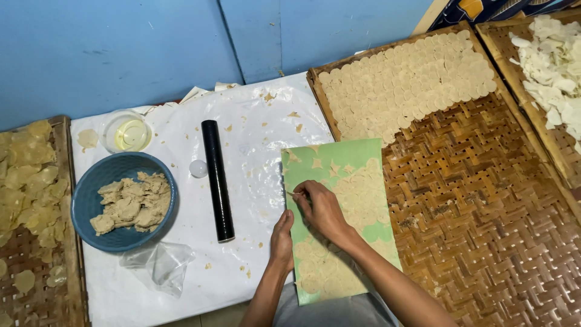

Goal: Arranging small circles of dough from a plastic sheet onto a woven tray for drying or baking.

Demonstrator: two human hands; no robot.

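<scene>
Pinching a thin stick, right hand [324, 209] works on the green sheet [339, 218] of pale dough rounds [363, 194]; left hand [282, 239] presses flat on the sheet's left edge, over the white surface [254, 133] beside the woven tray [478, 188].

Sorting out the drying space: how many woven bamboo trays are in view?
3. One woven tray lies right of the green sheet, another sits at the top right corner, and a third is at the far left. More may lie out of frame.
</scene>
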